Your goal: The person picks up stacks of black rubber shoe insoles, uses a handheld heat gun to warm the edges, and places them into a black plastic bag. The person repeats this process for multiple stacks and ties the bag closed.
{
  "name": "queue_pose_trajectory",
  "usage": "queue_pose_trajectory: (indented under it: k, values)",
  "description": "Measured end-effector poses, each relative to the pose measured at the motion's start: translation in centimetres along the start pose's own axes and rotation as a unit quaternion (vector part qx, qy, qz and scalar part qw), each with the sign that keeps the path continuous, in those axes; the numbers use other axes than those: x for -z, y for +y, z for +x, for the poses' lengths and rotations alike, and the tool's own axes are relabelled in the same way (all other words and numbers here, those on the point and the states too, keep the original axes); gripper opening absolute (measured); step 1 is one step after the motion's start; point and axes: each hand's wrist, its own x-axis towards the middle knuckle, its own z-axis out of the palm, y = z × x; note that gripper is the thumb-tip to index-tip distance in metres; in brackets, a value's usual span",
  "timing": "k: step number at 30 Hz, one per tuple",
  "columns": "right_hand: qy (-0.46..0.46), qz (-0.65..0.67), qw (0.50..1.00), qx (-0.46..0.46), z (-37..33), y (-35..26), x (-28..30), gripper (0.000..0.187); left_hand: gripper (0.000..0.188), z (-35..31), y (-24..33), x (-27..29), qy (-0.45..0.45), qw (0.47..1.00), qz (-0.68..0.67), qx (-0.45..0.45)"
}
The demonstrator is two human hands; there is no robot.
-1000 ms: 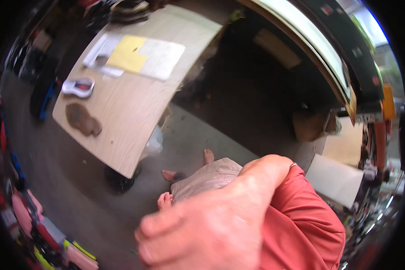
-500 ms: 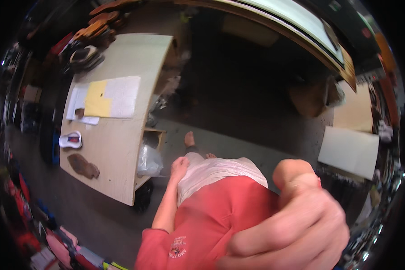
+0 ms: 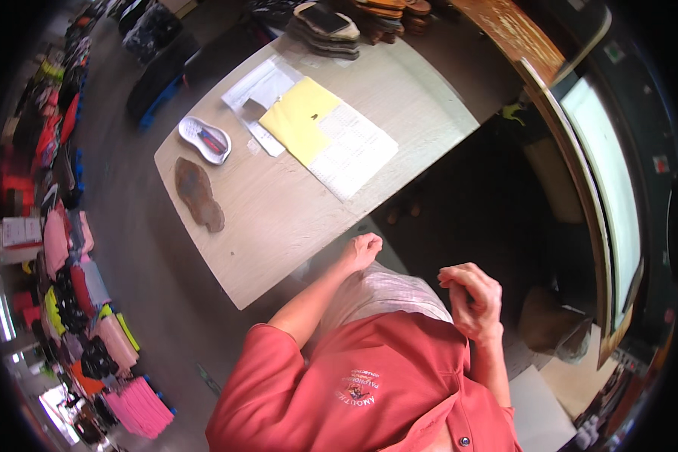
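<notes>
My left hand [image 3: 363, 251] hangs loosely closed in front of my lap, just off the near edge of the wooden table [image 3: 279, 241]. Its fingers are curled, and I see nothing in them. To the right, my right hand [image 3: 474, 297] is raised beside my waist, bent at the wrist with its fingers curled in. Nothing shows in that hand either. Both hands are apart from the table. On its top, a brown sole-shaped piece [image 3: 197, 194] lies near the left edge, beside a white sole-shaped tray [image 3: 205, 141] with small red and dark items inside.
Papers with a yellow sheet [image 3: 297, 120] cover part of the tabletop. Stacked sole shapes [image 3: 324, 34] stand at its far edge with a dark phone-like slab on top. A wood-framed pale panel [image 3: 603, 196] rises at right. Folded coloured cloth [image 3: 135, 407] lies at lower left.
My view has turned leftward, so the table now sits ahead of me. My right hand has dropped from close to the camera to beside my waist. My left hand stays closed.
</notes>
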Motion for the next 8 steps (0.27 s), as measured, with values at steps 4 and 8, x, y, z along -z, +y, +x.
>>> queue_pose_trajectory:
  k: [4, 8]
  values:
    - [-0.083, 0.032, 0.996, -0.020, 1.5, 4.6, -1.6, 0.035, 0.025, 1.8, 0.9, 1.0, 0.063, 0.997, -0.042, 0.000]
    - [-0.165, 0.019, 0.986, -0.034, 3.7, 9.8, -1.2, 0.032, 0.030, 2.6, 2.6, 2.0, 0.104, 0.984, -0.131, 0.069]
